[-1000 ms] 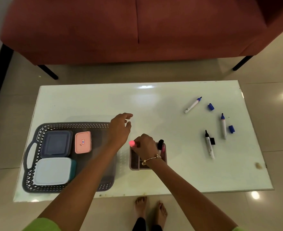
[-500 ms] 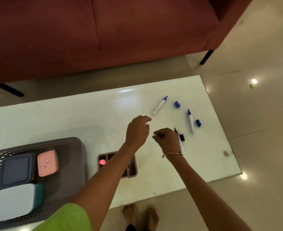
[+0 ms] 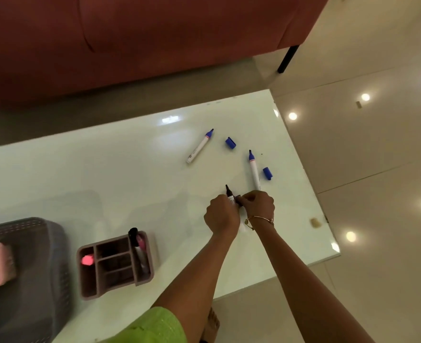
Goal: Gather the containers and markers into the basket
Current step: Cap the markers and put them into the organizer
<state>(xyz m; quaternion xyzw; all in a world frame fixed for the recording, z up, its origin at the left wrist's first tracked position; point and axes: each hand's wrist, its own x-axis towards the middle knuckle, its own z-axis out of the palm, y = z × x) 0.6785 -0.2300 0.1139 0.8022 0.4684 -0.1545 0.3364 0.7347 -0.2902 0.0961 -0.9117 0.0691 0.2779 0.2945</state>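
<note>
While left hand [image 3: 221, 214] grips black marker [image 3: 230, 194], right hand [image 3: 258, 205] apparently pinches its cap

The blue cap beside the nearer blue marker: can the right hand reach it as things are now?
Probably yes. The blue cap lies bare on the table, just beyond the right hand, with nothing between. But that hand is busy on the black marker together with the left hand.

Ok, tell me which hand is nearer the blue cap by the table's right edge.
Right hand, just below the blue cap; the left hand sits farther left.
</note>
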